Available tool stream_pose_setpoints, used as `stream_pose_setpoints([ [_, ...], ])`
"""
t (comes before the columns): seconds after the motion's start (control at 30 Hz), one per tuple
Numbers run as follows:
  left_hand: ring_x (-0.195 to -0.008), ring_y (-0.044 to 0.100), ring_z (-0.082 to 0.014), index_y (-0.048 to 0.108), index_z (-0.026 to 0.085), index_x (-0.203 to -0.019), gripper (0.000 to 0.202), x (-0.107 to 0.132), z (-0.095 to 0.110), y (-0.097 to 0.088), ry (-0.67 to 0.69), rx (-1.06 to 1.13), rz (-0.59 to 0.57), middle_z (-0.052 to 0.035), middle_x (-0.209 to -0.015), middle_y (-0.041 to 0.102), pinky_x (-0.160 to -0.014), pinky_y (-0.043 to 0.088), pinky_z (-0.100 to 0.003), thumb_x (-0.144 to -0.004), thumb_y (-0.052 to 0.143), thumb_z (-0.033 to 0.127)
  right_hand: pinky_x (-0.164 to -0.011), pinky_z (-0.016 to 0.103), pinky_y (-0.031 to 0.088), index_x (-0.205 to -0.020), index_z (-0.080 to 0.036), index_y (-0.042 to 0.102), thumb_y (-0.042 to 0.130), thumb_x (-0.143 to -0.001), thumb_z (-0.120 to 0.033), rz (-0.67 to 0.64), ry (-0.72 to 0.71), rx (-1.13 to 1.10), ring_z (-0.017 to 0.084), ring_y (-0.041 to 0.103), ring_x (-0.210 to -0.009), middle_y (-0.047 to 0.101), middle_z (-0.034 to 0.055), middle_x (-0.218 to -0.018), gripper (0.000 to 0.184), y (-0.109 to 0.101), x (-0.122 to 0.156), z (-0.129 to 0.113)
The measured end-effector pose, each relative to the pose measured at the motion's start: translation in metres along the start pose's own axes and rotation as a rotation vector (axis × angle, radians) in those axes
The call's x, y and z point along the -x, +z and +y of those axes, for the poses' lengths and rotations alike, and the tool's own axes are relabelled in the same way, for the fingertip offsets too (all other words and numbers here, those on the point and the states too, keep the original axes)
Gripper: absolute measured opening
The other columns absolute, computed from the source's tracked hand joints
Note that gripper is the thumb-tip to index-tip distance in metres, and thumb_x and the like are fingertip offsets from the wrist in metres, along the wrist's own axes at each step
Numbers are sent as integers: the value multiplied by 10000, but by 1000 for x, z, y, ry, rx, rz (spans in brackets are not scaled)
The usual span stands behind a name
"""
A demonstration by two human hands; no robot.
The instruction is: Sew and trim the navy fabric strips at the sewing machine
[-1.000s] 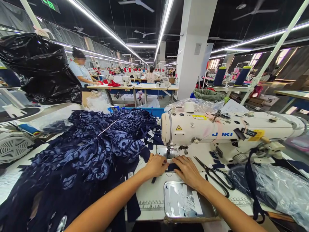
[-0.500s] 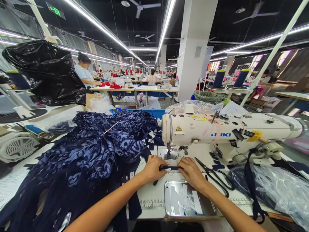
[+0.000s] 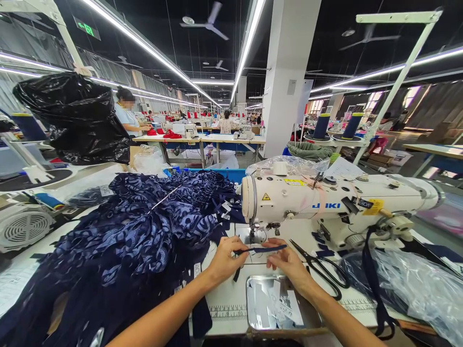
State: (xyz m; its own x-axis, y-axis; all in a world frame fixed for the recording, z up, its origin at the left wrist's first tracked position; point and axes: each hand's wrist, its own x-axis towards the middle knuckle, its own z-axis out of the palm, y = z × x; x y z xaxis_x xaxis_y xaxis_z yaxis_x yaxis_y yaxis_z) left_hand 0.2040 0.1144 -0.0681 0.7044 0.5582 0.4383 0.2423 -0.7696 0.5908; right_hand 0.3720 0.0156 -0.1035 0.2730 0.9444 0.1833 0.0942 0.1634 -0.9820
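Note:
My left hand [image 3: 229, 256] is closed, pinching one end of a narrow navy fabric strap [image 3: 265, 249] between thumb and fingers. The strap stretches to the right, just in front of the sewing machine's needle area [image 3: 253, 233]. Its other end reaches across my right hand [image 3: 287, 265], whose thumb and fingers are apart around it without a visible grip. A shallow metal tray [image 3: 249, 308] holding white labels [image 3: 277, 301] lies below my hands. Black scissors [image 3: 318, 267] rest right of my right hand.
A white sewing machine [image 3: 300, 195] spans the right side. A large heap of navy patterned garments [image 3: 152, 226] covers the left. Clear plastic bags [image 3: 415, 284] lie at right, and a black plastic bag [image 3: 79, 120] hangs upper left. A person [image 3: 125, 113] works at a farther table.
My right hand has loosened from the strap and its fingers have spread. The strap's right end now shows across that hand. My left hand keeps its pinch. The camera view has shifted slightly.

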Motion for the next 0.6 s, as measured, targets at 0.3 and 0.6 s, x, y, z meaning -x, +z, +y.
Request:
stream_pose_setpoints([
  [0.3,-608,535,-115,636,164,-725,167,3,-3,5,182,13,39,-4,-619,567,-571,400,-224,-776,478,143,-443,250,387,-642,-169,592,545,-685,-498,-150,31,253,99,448,-432,508,-30,-499,335,-22,-18,-4],
  [0.6,-575,495,-147,567,148,-702,219,-26,-25,27,857,-727,-209,-44,-654,564,-579,360,-297,-817,406,53,-684,382,450,-884,-166,629,400,-790,-262,126,-174,757,209,565,-725,588,93,-905,265,-60,-26,0],
])
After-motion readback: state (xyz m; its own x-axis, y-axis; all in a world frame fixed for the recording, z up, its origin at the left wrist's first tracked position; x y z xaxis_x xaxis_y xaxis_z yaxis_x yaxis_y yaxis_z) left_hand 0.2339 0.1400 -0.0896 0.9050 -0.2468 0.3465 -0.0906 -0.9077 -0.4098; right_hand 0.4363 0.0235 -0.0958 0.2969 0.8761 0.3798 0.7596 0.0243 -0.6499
